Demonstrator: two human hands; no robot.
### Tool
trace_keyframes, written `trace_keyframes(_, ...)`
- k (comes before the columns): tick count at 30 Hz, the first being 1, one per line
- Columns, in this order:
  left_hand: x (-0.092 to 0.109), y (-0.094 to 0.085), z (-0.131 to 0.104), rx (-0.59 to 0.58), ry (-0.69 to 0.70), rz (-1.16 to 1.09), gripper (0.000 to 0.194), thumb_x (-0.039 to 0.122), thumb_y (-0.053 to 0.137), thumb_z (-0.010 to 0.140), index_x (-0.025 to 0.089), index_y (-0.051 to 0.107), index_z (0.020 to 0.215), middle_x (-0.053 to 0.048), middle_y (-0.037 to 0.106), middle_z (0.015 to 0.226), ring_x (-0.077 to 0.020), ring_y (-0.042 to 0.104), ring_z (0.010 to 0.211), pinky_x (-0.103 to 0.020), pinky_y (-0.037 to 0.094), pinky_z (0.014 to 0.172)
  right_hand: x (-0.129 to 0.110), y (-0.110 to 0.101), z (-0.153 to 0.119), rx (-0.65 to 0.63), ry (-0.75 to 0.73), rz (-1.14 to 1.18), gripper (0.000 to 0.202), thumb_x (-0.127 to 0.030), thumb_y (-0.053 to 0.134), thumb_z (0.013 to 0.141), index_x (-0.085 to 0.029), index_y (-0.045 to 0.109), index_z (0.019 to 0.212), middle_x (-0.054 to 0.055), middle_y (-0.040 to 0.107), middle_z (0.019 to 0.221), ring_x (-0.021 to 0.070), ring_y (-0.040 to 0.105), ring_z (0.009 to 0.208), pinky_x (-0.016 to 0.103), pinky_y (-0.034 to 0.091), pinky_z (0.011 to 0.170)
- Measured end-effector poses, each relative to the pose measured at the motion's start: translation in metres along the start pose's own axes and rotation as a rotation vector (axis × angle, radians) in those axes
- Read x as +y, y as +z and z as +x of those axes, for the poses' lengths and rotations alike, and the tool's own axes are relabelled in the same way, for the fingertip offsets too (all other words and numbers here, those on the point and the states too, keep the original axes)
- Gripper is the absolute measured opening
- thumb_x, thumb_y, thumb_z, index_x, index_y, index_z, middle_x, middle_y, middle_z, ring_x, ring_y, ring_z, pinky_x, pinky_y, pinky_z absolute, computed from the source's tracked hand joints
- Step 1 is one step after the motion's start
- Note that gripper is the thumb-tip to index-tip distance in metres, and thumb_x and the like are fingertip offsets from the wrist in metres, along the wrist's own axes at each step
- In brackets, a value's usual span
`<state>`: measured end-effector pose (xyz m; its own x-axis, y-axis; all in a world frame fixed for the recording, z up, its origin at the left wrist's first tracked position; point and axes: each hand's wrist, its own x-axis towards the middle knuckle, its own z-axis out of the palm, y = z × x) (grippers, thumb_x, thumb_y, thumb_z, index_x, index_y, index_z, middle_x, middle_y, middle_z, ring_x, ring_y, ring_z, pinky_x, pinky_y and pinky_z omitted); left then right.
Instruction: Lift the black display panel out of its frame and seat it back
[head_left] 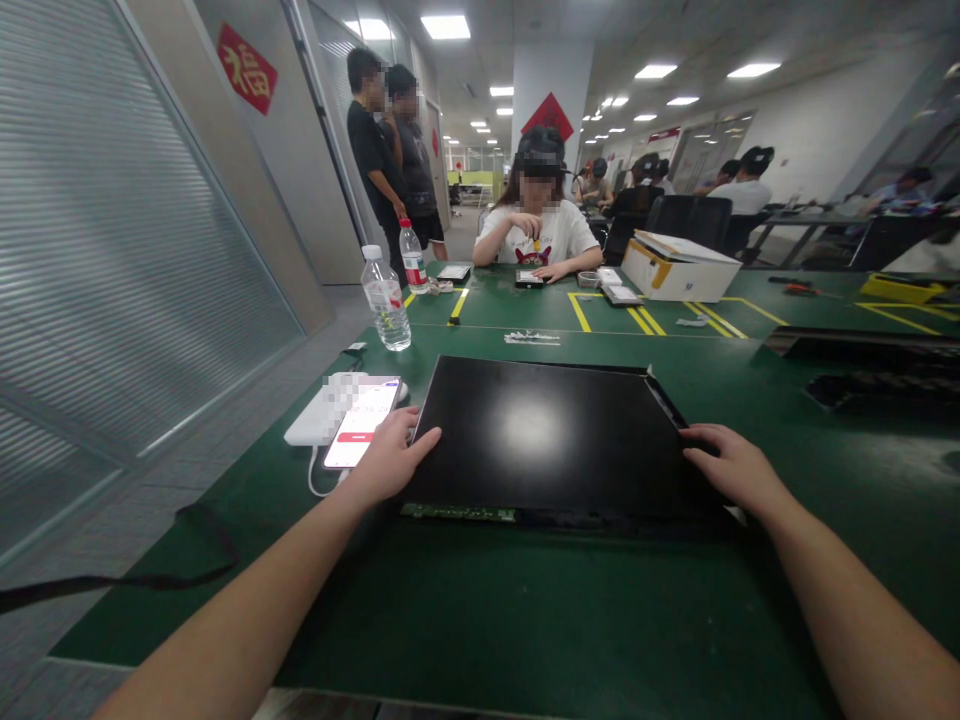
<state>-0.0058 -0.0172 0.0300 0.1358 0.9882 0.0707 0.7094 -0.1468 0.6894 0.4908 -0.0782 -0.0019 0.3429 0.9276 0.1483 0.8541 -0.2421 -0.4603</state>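
Note:
A black display panel lies face up in front of me, with a bright reflection on its glossy surface. A strip of green circuit board shows along its near left edge. My left hand grips the panel's left edge, thumb on top and fingers around the side. At the opposite edge, my right hand holds the panel's right side, its fingertips at the rim. Close beside my left hand are a lit phone and a white device with a white cable.
The green table carries a water bottle, a red-capped bottle and a white box. Dark panel parts lie at right. Across the table a person works on a small drive-like device. A black strap hangs at left.

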Motion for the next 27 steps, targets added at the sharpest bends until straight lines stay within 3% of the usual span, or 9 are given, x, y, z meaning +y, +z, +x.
trace_keyframes(6, 0.002, -0.001, -0.001, 0.063, 0.083, -0.1, 0.052, 0.062, 0.058, 0.087, 0.018, 0.069, 0.112, -0.017, 0.064, 0.141, -0.0366, 0.058, 0.134, -0.053, 0.047, 0.112, 0.008, 0.007, 0.003, 0.067, 0.08, 0.224, 0.044, -0.04, 0.065, 0.078, -0.022, 0.077, 0.116, 0.012, 0.078, 0.119, 0.0309, 0.072, 0.111, 0.046, 0.055, 0.103)
trace_keyframes(13, 0.01, -0.001, -0.004, 0.14, 0.09, -0.32, 0.053, 0.067, 0.071, 0.078, 0.02, 0.069, 0.104, -0.016, 0.065, 0.137, -0.0386, 0.061, 0.13, -0.054, 0.049, 0.11, 0.004, 0.002, 0.003, 0.136, 0.219, 0.491, 0.029, -0.046, 0.077, 0.069, -0.026, 0.08, 0.091, 0.009, 0.079, 0.107, 0.034, 0.07, 0.114, 0.052, 0.051, 0.106)
trace_keyframes(17, 0.013, -0.002, -0.006, 0.166, 0.048, -0.573, 0.058, 0.064, 0.08, 0.074, 0.02, 0.067, 0.109, -0.013, 0.073, 0.126, -0.0362, 0.068, 0.119, -0.051, 0.055, 0.102, -0.008, -0.009, -0.001, 0.23, 0.195, 0.819, 0.025, -0.037, 0.081, 0.059, -0.026, 0.078, 0.082, 0.006, 0.079, 0.108, 0.0306, 0.066, 0.122, 0.048, 0.048, 0.111)
trace_keyframes(20, 0.019, -0.006, -0.008, 0.192, 0.014, -0.734, 0.059, 0.06, 0.086, 0.07, 0.02, 0.066, 0.108, -0.01, 0.077, 0.118, -0.0347, 0.07, 0.115, -0.046, 0.057, 0.096, -0.019, -0.023, -0.007, 0.166, 0.244, 1.147, 0.038, -0.032, 0.08, 0.056, -0.022, 0.08, 0.092, 0.007, 0.079, 0.1, 0.0267, 0.07, 0.11, 0.04, 0.055, 0.1)
trace_keyframes(22, 0.024, -0.009, -0.009, 0.182, -0.032, -0.81, 0.059, 0.057, 0.09, 0.065, 0.021, 0.065, 0.105, -0.007, 0.079, 0.109, -0.0334, 0.073, 0.109, -0.043, 0.059, 0.091, -0.027, -0.033, -0.012, 0.212, 0.284, 1.268, 0.041, -0.031, 0.077, 0.057, -0.021, 0.081, 0.096, 0.006, 0.079, 0.096, 0.0262, 0.073, 0.104, 0.038, 0.058, 0.094)
trace_keyframes(27, 0.031, -0.008, -0.012, 0.146, -0.071, -0.877, 0.054, 0.052, 0.093, 0.062, 0.022, 0.066, 0.097, -0.005, 0.079, 0.097, -0.0307, 0.075, 0.099, -0.039, 0.061, 0.082, -0.045, -0.042, -0.02, 0.369, 0.282, 1.407, 0.035, -0.026, 0.068, 0.07, -0.022, 0.081, 0.102, 0.006, 0.08, 0.109, 0.0242, 0.073, 0.11, 0.039, 0.055, 0.107)
